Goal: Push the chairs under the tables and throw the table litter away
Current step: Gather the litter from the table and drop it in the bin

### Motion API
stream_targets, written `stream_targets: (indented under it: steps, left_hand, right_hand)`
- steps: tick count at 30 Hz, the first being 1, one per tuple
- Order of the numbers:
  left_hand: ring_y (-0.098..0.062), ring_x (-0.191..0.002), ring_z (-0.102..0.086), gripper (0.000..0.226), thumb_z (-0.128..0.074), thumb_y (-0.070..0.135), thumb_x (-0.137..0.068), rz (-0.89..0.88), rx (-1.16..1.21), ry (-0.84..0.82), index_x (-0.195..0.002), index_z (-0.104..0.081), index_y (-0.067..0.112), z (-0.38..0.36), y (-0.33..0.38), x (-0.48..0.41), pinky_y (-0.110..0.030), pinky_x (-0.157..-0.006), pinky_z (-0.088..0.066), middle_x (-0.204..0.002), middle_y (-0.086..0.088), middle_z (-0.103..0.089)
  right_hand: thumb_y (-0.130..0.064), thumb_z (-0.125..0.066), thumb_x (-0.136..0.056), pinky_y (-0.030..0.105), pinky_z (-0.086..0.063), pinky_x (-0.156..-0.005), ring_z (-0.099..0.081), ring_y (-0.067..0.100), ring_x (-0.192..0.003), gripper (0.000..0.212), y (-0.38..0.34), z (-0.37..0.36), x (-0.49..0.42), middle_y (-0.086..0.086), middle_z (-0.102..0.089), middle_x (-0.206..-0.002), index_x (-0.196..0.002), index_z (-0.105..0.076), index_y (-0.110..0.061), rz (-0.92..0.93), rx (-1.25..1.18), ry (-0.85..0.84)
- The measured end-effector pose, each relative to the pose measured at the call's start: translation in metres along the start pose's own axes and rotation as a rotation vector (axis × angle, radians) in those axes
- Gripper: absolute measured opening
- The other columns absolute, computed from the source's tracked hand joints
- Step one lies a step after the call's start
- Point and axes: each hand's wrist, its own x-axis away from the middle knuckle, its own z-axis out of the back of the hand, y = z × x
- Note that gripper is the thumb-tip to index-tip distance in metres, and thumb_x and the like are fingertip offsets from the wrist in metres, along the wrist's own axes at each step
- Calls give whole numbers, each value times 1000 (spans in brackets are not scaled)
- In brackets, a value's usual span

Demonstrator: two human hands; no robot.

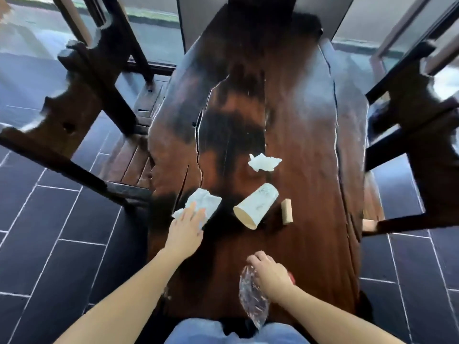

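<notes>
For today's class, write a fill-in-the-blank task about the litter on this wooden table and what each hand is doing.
1. The paper cup lies on its ____ on the wooden table.
2. The left hand touches the crumpled tissue nearest the table's ____ edge.
3. The right hand pinches a clear ____ wrapper.
Missing words: side; left; plastic.

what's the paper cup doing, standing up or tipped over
Tipped over. The paper cup lies on its side on the wooden table, open mouth toward the near edge, base pointing away.
</notes>
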Motion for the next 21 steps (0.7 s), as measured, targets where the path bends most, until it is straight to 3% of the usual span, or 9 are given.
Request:
stream_targets:
  steps: [6, 11, 14, 17, 19, 21]
  left_hand:
    - [-29, -128, -33, 63, -57, 24, -83, 0, -103, -280, -138, -29, 18, -28, -13, -6, -40, -87, -45, -148, -6, -21]
    - [-27, -101, -52, 33, -61, 14, -79, 10, -55, -252, -111, -54, 14, -37, -6, 8, -35, -74, -46, -118, -7, -49]
    - [-24, -94, -56, 14, -60, 14, -83, 126, 149, -326, -97, -58, 17, -40, 3, 19, -27, -73, -42, -107, -8, -57]
    - [-19, -79, -55, 15, -61, 11, -82, 219, 336, -349, -92, -52, 17, -45, 22, 31, -30, -73, -45, -88, -2, -59]
    - [-18, -78, -57, 17, -60, 7, -81, 263, 501, -429, -88, -51, 20, -46, 44, 36, -29, -73, -47, -85, -1, -58]
    - [-17, -77, -59, 25, -54, 0, -81, 324, 718, -577, -97, -56, 19, -46, 75, 38, -28, -69, -51, -84, -2, -59]
  right_hand:
    - [-21, -58, -87, 32, -41, -66, -52, 22, -105, 27, -2, -9, 6, 0, -46, -110, -112, -47, -22, -142, -93, 59]
    - [-28, -63, -83, 30, -40, -63, -50, 18, -86, 19, 3, -16, 6, -5, -43, -90, -85, -44, -24, -259, -336, 108]
    - [-21, -63, -81, 32, -46, -64, -54, 18, -77, 17, 9, -21, 11, -5, -52, -84, -83, -47, -22, -292, -510, 74]
    - [-2, -52, -74, 38, -50, -72, -53, 18, -73, 25, 18, -30, 21, -9, -55, -75, -84, -50, -25, -268, -741, 59]
    - [1, -52, -75, 33, -49, -73, -54, 19, -75, 31, 28, -35, 33, -2, -61, -83, -83, -52, -28, -251, -834, 88]
    - [-2, -59, -78, 21, -47, -71, -55, 15, -74, 32, 40, -40, 49, 4, -66, -92, -79, -53, -34, -247, -938, 156]
